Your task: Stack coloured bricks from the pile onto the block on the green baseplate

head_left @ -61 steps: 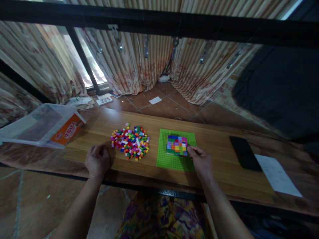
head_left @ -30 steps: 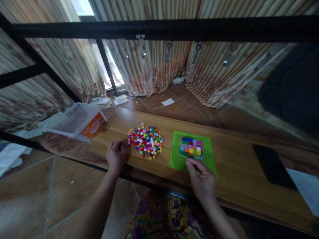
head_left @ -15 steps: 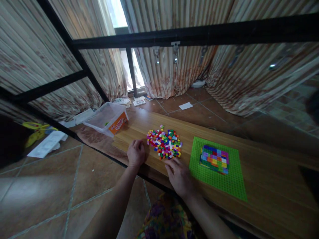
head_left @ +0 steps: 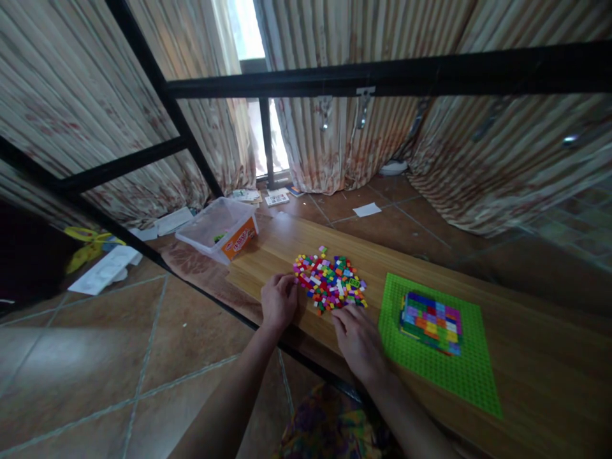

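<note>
A loose pile of small colourful toy bricks lies on the wooden table. My left hand is at the pile's left edge, its fingers curled together against the outermost bricks. At the pile's near edge is my right hand, fingers bent and thumb close to them. Whatever either hand may pinch is too small to make out. To the right of my right hand lies a green baseplate. A flat block of multicoloured bricks is built up on its middle.
A clear plastic box with an orange label stands at the table's left end, a little green inside. Black metal bars cross in front of striped curtains. Papers and a yellow item lie on the tiled floor.
The whole view has shifted, so the table appears further right and slightly lower. My left hand has moved closer to the pile, its fingers now at the bricks. My right hand stays by the near edge.
</note>
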Demonstrator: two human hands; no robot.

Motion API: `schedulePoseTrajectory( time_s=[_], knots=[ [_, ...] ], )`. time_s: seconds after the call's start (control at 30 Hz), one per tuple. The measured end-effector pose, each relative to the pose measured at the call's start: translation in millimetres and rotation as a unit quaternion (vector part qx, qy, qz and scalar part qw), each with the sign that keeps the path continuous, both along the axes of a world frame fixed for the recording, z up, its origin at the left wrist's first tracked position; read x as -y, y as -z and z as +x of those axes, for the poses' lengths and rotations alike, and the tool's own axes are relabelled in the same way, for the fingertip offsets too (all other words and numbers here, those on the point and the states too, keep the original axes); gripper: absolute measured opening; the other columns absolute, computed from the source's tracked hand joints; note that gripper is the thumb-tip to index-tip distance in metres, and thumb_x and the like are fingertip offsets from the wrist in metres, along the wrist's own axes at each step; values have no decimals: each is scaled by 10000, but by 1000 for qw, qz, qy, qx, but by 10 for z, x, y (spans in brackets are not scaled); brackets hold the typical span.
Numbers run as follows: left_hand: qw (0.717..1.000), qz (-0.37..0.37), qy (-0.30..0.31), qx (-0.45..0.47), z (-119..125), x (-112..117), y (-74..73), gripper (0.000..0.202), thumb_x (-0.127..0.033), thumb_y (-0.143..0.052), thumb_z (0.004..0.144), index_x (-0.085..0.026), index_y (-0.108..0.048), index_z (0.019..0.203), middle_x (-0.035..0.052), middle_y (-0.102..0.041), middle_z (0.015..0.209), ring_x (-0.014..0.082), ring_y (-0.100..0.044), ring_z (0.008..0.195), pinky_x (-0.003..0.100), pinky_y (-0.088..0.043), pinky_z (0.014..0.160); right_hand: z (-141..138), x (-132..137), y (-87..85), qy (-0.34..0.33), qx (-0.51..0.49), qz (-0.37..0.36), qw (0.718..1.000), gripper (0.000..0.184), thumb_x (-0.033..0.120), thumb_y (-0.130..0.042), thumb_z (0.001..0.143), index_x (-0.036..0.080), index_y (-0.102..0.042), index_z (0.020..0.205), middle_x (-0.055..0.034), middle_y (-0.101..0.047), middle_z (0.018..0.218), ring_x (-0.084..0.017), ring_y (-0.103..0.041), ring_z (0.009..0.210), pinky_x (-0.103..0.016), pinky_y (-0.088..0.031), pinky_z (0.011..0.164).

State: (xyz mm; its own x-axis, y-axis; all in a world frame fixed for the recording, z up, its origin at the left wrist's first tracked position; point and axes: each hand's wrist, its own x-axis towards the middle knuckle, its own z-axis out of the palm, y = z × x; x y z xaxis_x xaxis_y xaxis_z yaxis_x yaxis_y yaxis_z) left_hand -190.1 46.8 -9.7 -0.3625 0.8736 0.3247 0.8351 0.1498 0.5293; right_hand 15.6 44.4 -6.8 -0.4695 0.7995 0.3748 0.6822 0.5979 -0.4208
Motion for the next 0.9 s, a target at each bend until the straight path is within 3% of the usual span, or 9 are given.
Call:
schedulePoseTrajectory(
  time_s=[0.13,0.27,0.4,0.63,0.9],
  knots=[
    [1000,7,2,16,12,7,2,185,-323,-567,865,-217,-711,910,70,-676,976,194,-622,917,329,-471,822,37,106,15,-2,-30,-4,1000,184,187,-480,940,218,-649,874,-48,-635,845,-209,-568,839,-350,-425,801],
    [998,11,44,50,18,17,-10,151,-272,-574,855,-215,-709,887,53,-671,967,169,-623,906,303,-479,832,107,221,82,-3,-69,11,998,173,198,-481,947,206,-650,914,-57,-652,867,-211,-585,861,-351,-437,806],
    [995,9,48,91,-19,-75,-57,205,-187,-504,868,-197,-691,951,51,-655,972,148,-622,894,271,-488,816,212,301,129,2,-103,17,995,146,224,-501,946,209,-645,963,-53,-666,884,-205,-602,861,-351,-448,806],
    [996,-58,72,9,-166,-341,-111,306,-138,-436,860,-207,-691,1015,62,-633,1058,171,-603,942,289,-475,860,326,401,139,12,-115,-4,993,153,251,-497,952,226,-648,958,-39,-681,898,-196,-618,859,-351,-458,811],
    [994,-70,83,-5,-218,-386,-142,224,-223,-444,880,-187,-661,921,77,-638,1003,185,-612,900,309,-477,843,372,442,95,27,-143,-28,989,170,238,-493,946,233,-662,928,-32,-680,876,-184,-621,842,-335,-485,781]
  ],
)
